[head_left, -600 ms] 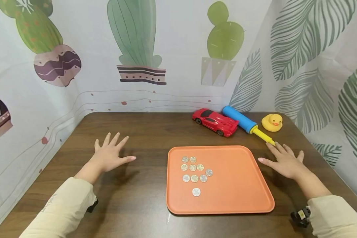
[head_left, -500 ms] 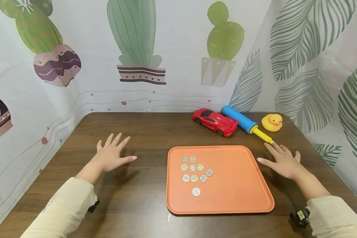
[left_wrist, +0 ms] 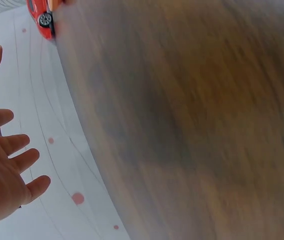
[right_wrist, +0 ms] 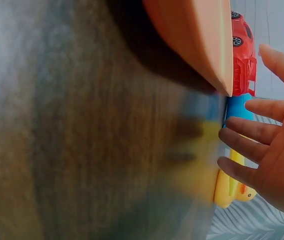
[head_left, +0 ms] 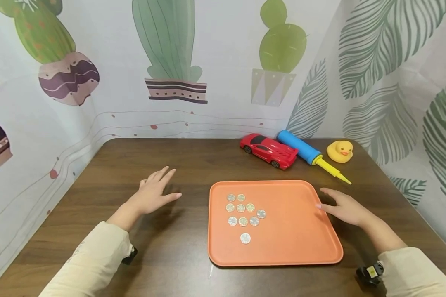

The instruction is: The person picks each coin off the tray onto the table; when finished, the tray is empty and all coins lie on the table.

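Observation:
On the brown table lies an orange tray (head_left: 290,239), with several round coins (head_left: 240,208) grouped over its left half. Left of the tray, my left hand (head_left: 154,196) hovers above the table with fingers extended and nothing in it; in the left wrist view that hand (left_wrist: 4,160) shows its spread fingers. My right hand (head_left: 345,208) is at the tray's right rim, its thumb and fingertips overlapping the edge in the head view. The right wrist view shows this hand (right_wrist: 277,135) with loosely extended fingers, holding nothing.
Along the back right stand a red toy car (head_left: 269,150), a blue and yellow toy pump (head_left: 301,148) and a yellow rubber duck (head_left: 340,151). A cloth backdrop (head_left: 223,49) printed with cacti and leaves hangs behind the table (head_left: 163,255).
Both hands have moved inward, the left to the right and the right to the left toward the tray rim. The right hand has left the pump's tip, now uncovered. Fingers are less spread.

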Available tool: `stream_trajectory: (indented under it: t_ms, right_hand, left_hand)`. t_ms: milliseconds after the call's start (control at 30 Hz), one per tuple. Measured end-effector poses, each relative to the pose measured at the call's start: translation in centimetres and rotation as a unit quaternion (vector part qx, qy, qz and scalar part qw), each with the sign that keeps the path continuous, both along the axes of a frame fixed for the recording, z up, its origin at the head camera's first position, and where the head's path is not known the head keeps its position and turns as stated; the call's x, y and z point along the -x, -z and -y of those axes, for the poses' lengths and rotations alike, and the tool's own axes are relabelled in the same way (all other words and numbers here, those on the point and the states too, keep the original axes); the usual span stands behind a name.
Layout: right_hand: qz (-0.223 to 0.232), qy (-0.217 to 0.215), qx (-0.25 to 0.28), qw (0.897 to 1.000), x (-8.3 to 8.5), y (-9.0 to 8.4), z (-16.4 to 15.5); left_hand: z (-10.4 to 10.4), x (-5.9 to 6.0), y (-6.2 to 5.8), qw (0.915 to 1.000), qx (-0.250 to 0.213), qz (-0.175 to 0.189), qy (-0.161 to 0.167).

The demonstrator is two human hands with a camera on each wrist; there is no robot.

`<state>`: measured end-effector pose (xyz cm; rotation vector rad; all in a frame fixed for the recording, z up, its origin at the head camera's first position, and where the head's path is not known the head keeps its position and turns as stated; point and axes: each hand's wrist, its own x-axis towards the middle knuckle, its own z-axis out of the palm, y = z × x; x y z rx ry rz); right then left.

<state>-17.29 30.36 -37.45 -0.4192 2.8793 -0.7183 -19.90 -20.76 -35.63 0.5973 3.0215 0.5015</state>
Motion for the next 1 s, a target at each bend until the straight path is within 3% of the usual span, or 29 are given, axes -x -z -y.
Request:
stream_trajectory:
  t_ms: [367,567,867,1000]
  right_hand:
    - [0.045,0.025,0.047,0.998,-0.3,0.3,0.0]
    - [0.065,0.025,0.082,0.994,0.1,0.7,-0.1]
    - [0.122,0.037,0.194,0.973,0.6,1.6,-0.2]
    - [0.148,0.039,0.213,0.965,0.6,1.8,-0.1]
  left_hand:
    - [-2.5,0.1,-0.1,0.9982,-0.034,-0.007,0.049]
    - [-3.8,0.3,0.2,0.9937,-0.084,0.005,0.075]
    - [-5.4,0.7,0.7,0.9812,-0.161,0.058,0.088]
    - [-6.2,1.0,1.0,0.9756,-0.184,0.074,0.093]
